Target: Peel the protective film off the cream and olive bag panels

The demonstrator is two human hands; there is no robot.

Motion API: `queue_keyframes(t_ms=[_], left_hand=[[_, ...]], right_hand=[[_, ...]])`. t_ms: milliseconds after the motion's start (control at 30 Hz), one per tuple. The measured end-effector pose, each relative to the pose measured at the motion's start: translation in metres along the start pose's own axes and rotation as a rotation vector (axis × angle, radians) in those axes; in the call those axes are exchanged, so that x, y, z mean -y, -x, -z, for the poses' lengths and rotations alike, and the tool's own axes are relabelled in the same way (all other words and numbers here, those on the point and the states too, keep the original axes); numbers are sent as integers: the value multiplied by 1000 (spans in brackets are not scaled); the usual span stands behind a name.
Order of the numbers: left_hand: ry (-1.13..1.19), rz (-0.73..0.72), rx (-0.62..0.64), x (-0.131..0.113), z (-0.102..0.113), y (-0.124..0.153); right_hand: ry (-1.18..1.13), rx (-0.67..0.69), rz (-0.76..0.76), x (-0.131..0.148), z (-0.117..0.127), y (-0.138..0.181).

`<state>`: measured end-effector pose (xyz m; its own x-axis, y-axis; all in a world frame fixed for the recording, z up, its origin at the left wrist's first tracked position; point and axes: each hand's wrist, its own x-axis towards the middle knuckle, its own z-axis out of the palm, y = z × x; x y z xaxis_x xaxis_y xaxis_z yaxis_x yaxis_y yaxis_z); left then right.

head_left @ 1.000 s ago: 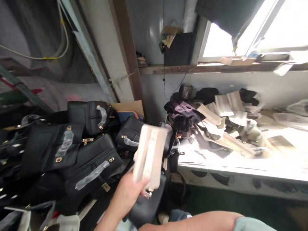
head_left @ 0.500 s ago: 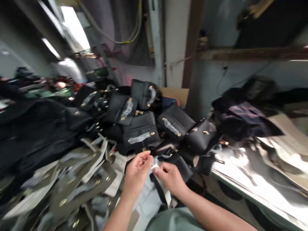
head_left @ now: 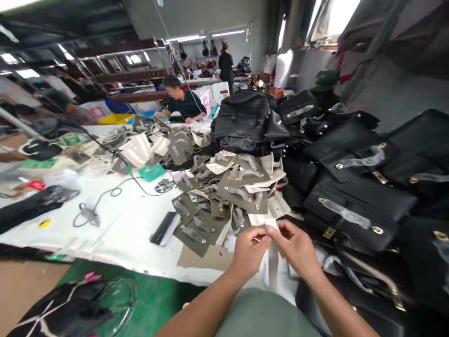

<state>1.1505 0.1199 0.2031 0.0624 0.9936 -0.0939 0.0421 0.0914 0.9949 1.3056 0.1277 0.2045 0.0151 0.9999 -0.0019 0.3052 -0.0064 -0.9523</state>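
Observation:
Close in front of my body, my left hand (head_left: pixel 249 250) and my right hand (head_left: pixel 297 244) meet with fingers pinched on a pale strip (head_left: pixel 272 267). Its light upper end pokes up between the fingertips and a greyish length hangs below; its exact kind is unclear. Just beyond lies a pile of olive-grey bag panels (head_left: pixel 242 187) with wrapped handles and gold-coloured rings. To the right of my right hand, black handbags (head_left: pixel 361 206) are heaped, their handles wrapped in clear plastic. A flat brown-grey piece (head_left: pixel 203 257) lies left of my left hand.
On the white tabletop (head_left: pixel 119 234) are a black-and-white flat item (head_left: pixel 165 228), a corded device (head_left: pixel 90 216) and a teal card (head_left: pixel 151 172). A big black bag (head_left: pixel 242 124) stands behind the panels. A co-worker (head_left: pixel 185 100) sits across the table; another person (head_left: pixel 225 65) stands farther back.
My view has swung left, so the tabletop and co-worker show and the black bags sit farther right. Both hands stay together on the pale strip.

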Motion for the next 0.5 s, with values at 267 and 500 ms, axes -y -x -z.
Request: queue_keyframes(t_ms=[267, 500], left_hand=[[243, 96, 107, 12, 33, -37], [-554, -321, 13, 43, 100, -151]], right_hand=[[-311, 2, -99, 17, -38, -32], [-321, -50, -353, 2, -42, -57]])
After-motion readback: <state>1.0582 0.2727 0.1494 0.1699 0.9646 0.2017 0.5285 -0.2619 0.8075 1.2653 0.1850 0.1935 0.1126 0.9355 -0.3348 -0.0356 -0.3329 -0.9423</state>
